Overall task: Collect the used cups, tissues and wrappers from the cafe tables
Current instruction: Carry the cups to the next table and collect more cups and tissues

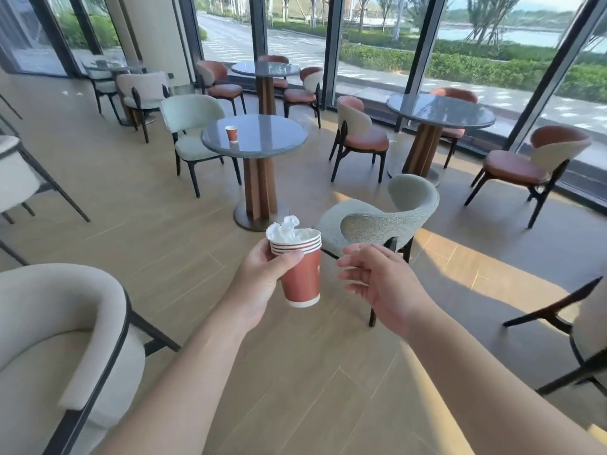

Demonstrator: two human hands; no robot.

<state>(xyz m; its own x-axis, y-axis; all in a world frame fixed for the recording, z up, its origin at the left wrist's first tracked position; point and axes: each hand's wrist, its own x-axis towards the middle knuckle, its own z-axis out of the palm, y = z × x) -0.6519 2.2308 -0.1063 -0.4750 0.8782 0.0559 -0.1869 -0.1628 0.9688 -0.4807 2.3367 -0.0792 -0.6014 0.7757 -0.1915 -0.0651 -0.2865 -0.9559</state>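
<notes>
My left hand [262, 274] grips a stack of several nested red paper cups [302, 277] just below the rims. Crumpled white tissue [285, 228] pokes out of the top cup. To the right of the stack, my right hand [374, 277] hovers with relaxed fingers, holding nothing and not touching the cups. Farther ahead, one more red paper cup [231, 134] stands upright on the left part of a round grey table [262, 139].
A green chair [377, 221] stands just beyond my hands. A cream armchair [56, 326] is at lower left. More round tables [440, 110] [266, 68] with rust-coloured chairs [358, 136] line the windows. Wooden floor lies between me and the table with the cup.
</notes>
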